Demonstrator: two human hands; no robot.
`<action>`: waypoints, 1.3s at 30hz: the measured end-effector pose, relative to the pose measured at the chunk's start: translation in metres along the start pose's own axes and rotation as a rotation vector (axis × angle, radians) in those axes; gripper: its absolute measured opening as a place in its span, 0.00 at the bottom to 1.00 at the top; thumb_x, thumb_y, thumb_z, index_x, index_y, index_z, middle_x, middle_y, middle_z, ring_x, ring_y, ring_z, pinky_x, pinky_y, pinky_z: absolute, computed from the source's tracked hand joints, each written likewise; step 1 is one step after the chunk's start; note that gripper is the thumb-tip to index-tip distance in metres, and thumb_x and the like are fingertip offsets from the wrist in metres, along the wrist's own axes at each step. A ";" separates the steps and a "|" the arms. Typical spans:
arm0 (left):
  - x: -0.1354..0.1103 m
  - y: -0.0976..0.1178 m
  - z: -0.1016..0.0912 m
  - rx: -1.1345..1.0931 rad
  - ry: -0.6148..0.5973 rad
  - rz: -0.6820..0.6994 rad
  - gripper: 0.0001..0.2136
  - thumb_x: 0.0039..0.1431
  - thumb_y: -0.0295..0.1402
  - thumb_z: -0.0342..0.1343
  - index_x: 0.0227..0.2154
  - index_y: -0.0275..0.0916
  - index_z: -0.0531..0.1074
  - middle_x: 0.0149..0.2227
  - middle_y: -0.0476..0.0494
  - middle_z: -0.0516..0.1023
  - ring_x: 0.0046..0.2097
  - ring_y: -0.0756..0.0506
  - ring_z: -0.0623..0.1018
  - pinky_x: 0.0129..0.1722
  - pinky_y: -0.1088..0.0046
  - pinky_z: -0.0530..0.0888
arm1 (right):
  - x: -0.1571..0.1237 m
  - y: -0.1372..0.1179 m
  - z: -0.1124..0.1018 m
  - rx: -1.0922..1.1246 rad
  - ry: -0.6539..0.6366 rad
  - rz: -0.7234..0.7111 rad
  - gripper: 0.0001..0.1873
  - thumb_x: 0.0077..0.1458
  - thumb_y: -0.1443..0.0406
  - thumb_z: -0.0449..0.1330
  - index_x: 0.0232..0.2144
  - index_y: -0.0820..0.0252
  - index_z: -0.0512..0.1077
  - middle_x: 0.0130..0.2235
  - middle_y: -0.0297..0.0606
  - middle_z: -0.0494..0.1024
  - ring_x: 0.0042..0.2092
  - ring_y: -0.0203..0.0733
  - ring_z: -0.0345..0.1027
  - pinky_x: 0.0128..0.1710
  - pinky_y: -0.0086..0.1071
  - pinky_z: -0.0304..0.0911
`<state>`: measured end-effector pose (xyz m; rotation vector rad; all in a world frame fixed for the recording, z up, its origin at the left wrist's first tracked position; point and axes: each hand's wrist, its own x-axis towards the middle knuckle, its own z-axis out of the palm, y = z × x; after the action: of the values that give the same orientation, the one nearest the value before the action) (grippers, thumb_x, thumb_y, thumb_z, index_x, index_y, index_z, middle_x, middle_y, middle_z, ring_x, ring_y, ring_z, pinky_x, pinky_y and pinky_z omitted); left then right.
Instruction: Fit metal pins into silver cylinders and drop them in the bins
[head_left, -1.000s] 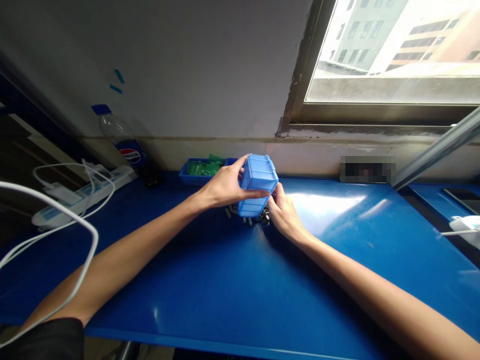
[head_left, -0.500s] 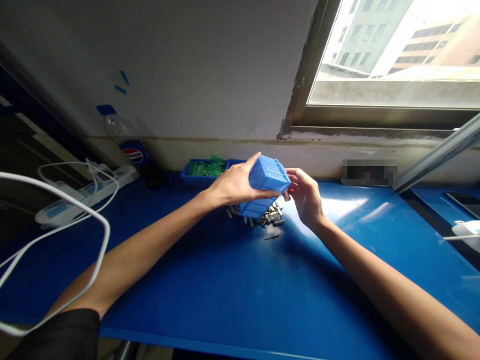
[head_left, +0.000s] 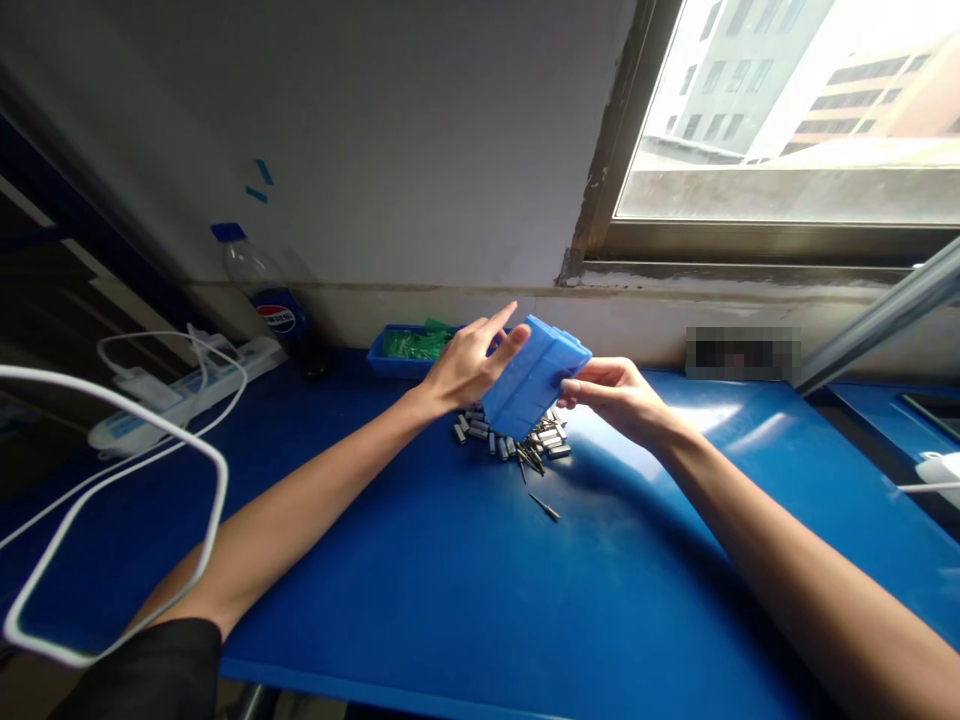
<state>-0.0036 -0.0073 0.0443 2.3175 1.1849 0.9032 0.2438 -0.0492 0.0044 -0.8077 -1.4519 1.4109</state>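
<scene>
A light blue plastic bin (head_left: pixel 534 378) is tilted upside down above the blue table (head_left: pixel 465 590), its bottom facing me. My right hand (head_left: pixel 615 397) grips the bin's right end with thumb and fingers. My left hand (head_left: pixel 471 360) rests against the bin's left side with fingers stretched out. Under the bin lies a pile of small grey metal parts (head_left: pixel 510 442). One thin pin (head_left: pixel 544 506) lies apart from the pile, nearer to me.
A blue tray with green parts (head_left: pixel 411 346) stands by the wall behind my left hand. A soda bottle (head_left: pixel 264 290) and a white power strip (head_left: pixel 187 388) with cables sit at the left. A white cable (head_left: pixel 150 470) loops close to the camera. A window is at the upper right.
The bin has tipped further over and shifted right. My right hand has taken hold of its right end and my left fingers have loosened. More metal parts show and a pin has rolled toward me.
</scene>
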 end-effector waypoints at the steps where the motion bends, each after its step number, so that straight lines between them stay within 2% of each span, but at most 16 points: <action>1: 0.000 -0.003 -0.001 -0.031 0.038 0.004 0.39 0.70 0.60 0.32 0.69 0.36 0.63 0.58 0.34 0.78 0.60 0.36 0.76 0.62 0.58 0.70 | 0.000 0.002 -0.001 0.027 0.017 0.000 0.09 0.51 0.60 0.74 0.31 0.60 0.83 0.29 0.36 0.81 0.32 0.39 0.73 0.36 0.34 0.68; 3: -0.002 -0.011 -0.001 -0.095 0.075 -0.010 0.38 0.72 0.57 0.28 0.65 0.36 0.68 0.53 0.37 0.81 0.58 0.38 0.78 0.62 0.59 0.70 | 0.000 0.005 -0.004 0.080 0.052 0.011 0.09 0.50 0.61 0.75 0.30 0.60 0.82 0.28 0.35 0.80 0.31 0.38 0.73 0.35 0.33 0.68; 5: -0.004 -0.018 0.000 -0.147 0.063 -0.045 0.38 0.73 0.56 0.26 0.63 0.36 0.71 0.51 0.38 0.83 0.55 0.40 0.80 0.60 0.61 0.72 | 0.000 0.007 -0.007 0.127 0.091 0.018 0.09 0.48 0.62 0.75 0.29 0.60 0.82 0.28 0.35 0.79 0.31 0.37 0.73 0.36 0.33 0.69; 9: -0.011 -0.027 0.003 -0.173 0.034 -0.083 0.37 0.74 0.55 0.27 0.62 0.37 0.72 0.54 0.37 0.82 0.57 0.41 0.79 0.61 0.61 0.73 | 0.000 0.008 -0.009 0.178 0.170 0.001 0.09 0.44 0.63 0.76 0.27 0.59 0.80 0.30 0.34 0.79 0.31 0.37 0.72 0.38 0.35 0.72; 14: -0.013 -0.031 0.007 -0.149 0.008 -0.062 0.32 0.75 0.51 0.31 0.62 0.38 0.72 0.56 0.39 0.81 0.59 0.42 0.79 0.62 0.60 0.72 | 0.001 -0.005 -0.008 0.103 0.274 -0.108 0.12 0.48 0.59 0.73 0.35 0.55 0.79 0.33 0.34 0.76 0.30 0.37 0.67 0.31 0.34 0.69; 18: -0.012 -0.036 0.016 -0.093 -0.006 0.042 0.27 0.75 0.48 0.40 0.58 0.36 0.76 0.57 0.39 0.80 0.59 0.42 0.78 0.62 0.62 0.72 | 0.001 -0.030 0.000 -0.169 0.360 -0.252 0.12 0.57 0.53 0.66 0.37 0.53 0.76 0.30 0.34 0.72 0.26 0.37 0.62 0.26 0.35 0.64; 21: -0.013 -0.041 0.024 -0.018 -0.044 0.146 0.23 0.74 0.45 0.44 0.56 0.38 0.77 0.57 0.40 0.80 0.60 0.42 0.78 0.63 0.61 0.71 | -0.001 -0.048 0.007 -0.394 0.404 -0.356 0.11 0.60 0.53 0.65 0.39 0.51 0.77 0.31 0.34 0.73 0.23 0.34 0.60 0.23 0.34 0.61; 25: -0.015 -0.045 0.031 0.096 -0.077 0.205 0.19 0.73 0.39 0.47 0.57 0.40 0.76 0.57 0.41 0.80 0.60 0.42 0.77 0.63 0.58 0.71 | -0.001 -0.055 0.003 -0.817 0.478 -0.395 0.12 0.64 0.55 0.61 0.45 0.51 0.79 0.37 0.40 0.79 0.28 0.40 0.69 0.28 0.37 0.66; 28: -0.017 -0.046 0.032 0.138 -0.070 0.213 0.18 0.71 0.37 0.50 0.58 0.39 0.76 0.57 0.40 0.80 0.60 0.41 0.76 0.62 0.57 0.71 | -0.001 -0.043 -0.011 -1.256 0.483 -0.353 0.13 0.65 0.59 0.60 0.46 0.54 0.81 0.40 0.44 0.82 0.35 0.47 0.74 0.36 0.41 0.67; 31: -0.017 -0.045 0.032 0.155 -0.061 0.222 0.18 0.70 0.36 0.51 0.58 0.39 0.76 0.56 0.39 0.80 0.59 0.41 0.77 0.62 0.57 0.71 | 0.001 -0.023 -0.022 -1.557 0.411 -0.183 0.14 0.64 0.62 0.59 0.47 0.52 0.82 0.42 0.45 0.83 0.35 0.49 0.75 0.33 0.40 0.64; 33: -0.017 -0.044 0.032 0.160 -0.064 0.223 0.18 0.69 0.36 0.52 0.58 0.39 0.76 0.56 0.39 0.80 0.58 0.40 0.77 0.61 0.56 0.72 | 0.002 -0.008 -0.022 -1.649 0.359 -0.135 0.15 0.65 0.63 0.57 0.48 0.52 0.82 0.42 0.45 0.83 0.33 0.48 0.75 0.31 0.38 0.62; 39: -0.018 -0.043 0.031 0.155 -0.073 0.217 0.19 0.68 0.35 0.52 0.59 0.40 0.75 0.57 0.39 0.79 0.59 0.40 0.77 0.62 0.55 0.71 | 0.005 0.025 -0.003 -1.763 0.322 -0.223 0.20 0.67 0.68 0.51 0.52 0.54 0.79 0.42 0.45 0.84 0.31 0.43 0.75 0.27 0.34 0.57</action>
<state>-0.0144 0.0015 -0.0103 2.6203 1.0207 0.8153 0.2412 -0.0401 -0.0196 -1.6485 -2.1919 -0.5340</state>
